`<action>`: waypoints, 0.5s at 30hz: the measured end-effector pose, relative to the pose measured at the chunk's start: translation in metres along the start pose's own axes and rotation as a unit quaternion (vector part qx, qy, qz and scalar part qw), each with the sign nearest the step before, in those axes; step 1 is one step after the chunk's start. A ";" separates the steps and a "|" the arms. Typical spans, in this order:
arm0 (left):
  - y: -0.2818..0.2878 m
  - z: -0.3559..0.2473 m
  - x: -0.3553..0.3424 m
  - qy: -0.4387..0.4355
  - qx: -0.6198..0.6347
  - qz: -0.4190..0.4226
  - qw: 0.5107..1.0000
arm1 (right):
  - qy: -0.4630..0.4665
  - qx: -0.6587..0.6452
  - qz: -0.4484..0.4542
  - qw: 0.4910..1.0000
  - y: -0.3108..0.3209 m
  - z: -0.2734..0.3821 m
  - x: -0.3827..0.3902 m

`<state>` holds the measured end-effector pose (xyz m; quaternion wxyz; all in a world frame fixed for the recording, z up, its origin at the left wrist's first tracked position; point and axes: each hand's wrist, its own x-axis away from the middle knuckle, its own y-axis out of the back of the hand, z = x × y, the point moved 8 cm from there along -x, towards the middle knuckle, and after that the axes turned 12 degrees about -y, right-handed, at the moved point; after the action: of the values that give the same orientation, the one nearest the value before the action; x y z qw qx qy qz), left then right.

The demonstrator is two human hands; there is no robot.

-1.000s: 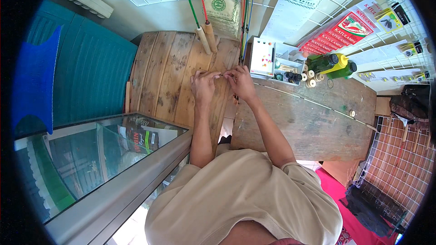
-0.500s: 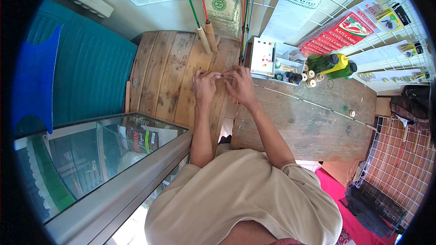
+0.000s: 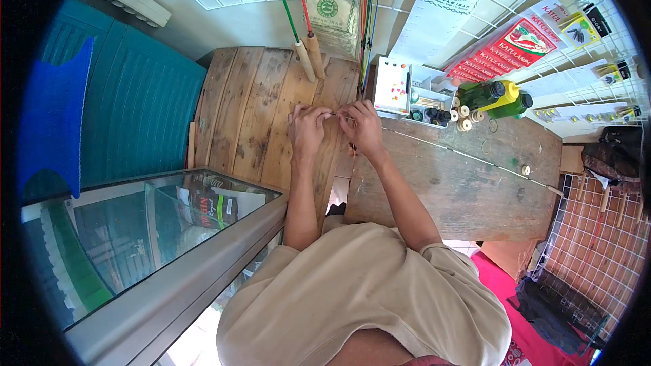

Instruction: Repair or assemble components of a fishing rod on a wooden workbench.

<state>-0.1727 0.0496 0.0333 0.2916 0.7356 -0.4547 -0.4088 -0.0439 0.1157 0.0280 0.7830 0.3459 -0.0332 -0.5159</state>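
A long thin fishing rod (image 3: 468, 155) runs from my hands over the darker table to the right. My right hand (image 3: 363, 126) pinches the rod near its left end, fingertips bent in toward my other hand. Close beside it, my left hand (image 3: 309, 127) is closed with thumb and fingers together at the rod's tip. Only a short bit of the rod shows in the gap between my hands. Any thread or small part between the fingertips is too small to tell.
Two handled rods, one green (image 3: 285, 4) and one red (image 3: 303, 0), lean at the back. A white compartment box (image 3: 394, 88), wooden spools (image 3: 464, 124) and green bottles (image 3: 521, 105) stand on the right. A glass case (image 3: 169, 224) is at the near left.
The fingers of my right hand have drawn in tighter on the rod, and the gap between my hands looks a little smaller. My left hand has barely moved.
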 end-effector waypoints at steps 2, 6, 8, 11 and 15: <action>0.000 0.001 0.000 0.002 0.003 0.002 1.000 | -0.007 -0.017 0.020 1.000 0.002 0.005 -0.001; 0.000 0.002 0.001 0.006 0.008 0.002 1.000 | -0.012 -0.012 -0.001 1.000 0.007 0.006 0.000; 0.002 0.000 0.001 0.001 0.003 -0.005 1.000 | 0.013 -0.001 0.003 1.000 0.007 0.010 0.001; 0.003 -0.002 0.000 -0.001 -0.001 -0.010 1.000 | 0.015 0.009 0.009 1.000 0.004 0.010 0.002; 0.004 -0.003 0.000 -0.003 -0.003 -0.008 1.000 | 0.014 0.023 -0.008 1.000 0.005 0.012 0.004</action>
<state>-0.1716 0.0484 0.0379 0.2888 0.7372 -0.4486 -0.4147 -0.0433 0.1073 0.0389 0.7714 0.3710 -0.0316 -0.5160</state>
